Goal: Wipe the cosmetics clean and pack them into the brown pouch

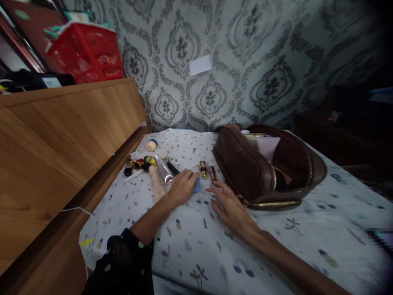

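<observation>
My left hand point(183, 186) rests on the patterned sheet, its fingers curled over a small blue item point(197, 185), whose kind I cannot make out. To the right, my right hand point(229, 207) is open and empty, its fingertips just short of a dark pink lipstick-like tube point(211, 173). A gold and black lipstick-like tube point(203, 169) lies left of that one. Beside my left hand are a silvery-pink squeeze tube point(164, 169), a beige tube point(156, 184) and a black tube point(172, 168). A brown leather bag point(245, 166) stands unzipped beyond my right hand.
Several small bottles point(139, 164) and a white stick point(134, 176) lie at the left, with a cream jar point(151, 144) behind. A wooden headboard point(76, 123) borders the left side, with a red basket point(89, 53) on top. A white cable point(89, 246) hangs at its edge.
</observation>
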Demonstrator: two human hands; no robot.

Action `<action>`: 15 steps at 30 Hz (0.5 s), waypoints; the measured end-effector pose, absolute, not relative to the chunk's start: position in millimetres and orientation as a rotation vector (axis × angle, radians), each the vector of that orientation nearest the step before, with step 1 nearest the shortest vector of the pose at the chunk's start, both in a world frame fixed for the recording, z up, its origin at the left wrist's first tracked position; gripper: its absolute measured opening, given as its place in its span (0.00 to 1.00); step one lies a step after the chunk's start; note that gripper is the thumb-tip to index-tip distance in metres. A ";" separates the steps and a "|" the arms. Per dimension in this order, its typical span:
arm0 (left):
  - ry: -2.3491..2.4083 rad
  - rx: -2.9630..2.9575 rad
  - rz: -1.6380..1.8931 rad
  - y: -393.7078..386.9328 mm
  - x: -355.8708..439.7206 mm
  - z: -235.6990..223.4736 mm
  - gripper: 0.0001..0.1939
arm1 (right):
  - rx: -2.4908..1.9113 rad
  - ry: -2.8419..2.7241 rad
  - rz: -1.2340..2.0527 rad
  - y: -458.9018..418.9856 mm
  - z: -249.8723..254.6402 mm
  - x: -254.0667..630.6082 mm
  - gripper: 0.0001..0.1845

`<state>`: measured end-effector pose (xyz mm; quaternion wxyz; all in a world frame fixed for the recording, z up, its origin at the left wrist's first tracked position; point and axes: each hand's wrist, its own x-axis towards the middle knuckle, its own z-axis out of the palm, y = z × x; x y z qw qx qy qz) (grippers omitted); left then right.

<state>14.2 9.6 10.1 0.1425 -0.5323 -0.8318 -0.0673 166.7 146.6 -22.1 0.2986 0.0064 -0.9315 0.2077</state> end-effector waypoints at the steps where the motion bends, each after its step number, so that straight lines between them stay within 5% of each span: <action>1: -2.443 -1.422 -0.170 5.2 5.8 12.9 0.12 | -0.028 -2.482 0.563 144.6 -27.5 157.1 0.16; 9: -2.608 -0.703 -0.117 -24.4 -51.1 13.4 0.16 | -0.154 -2.460 0.545 138.2 -53.6 135.2 0.15; 15: -2.667 -0.801 -0.279 -17.5 -48.2 -3.1 0.19 | -0.190 -2.441 0.576 143.1 -59.8 135.1 0.15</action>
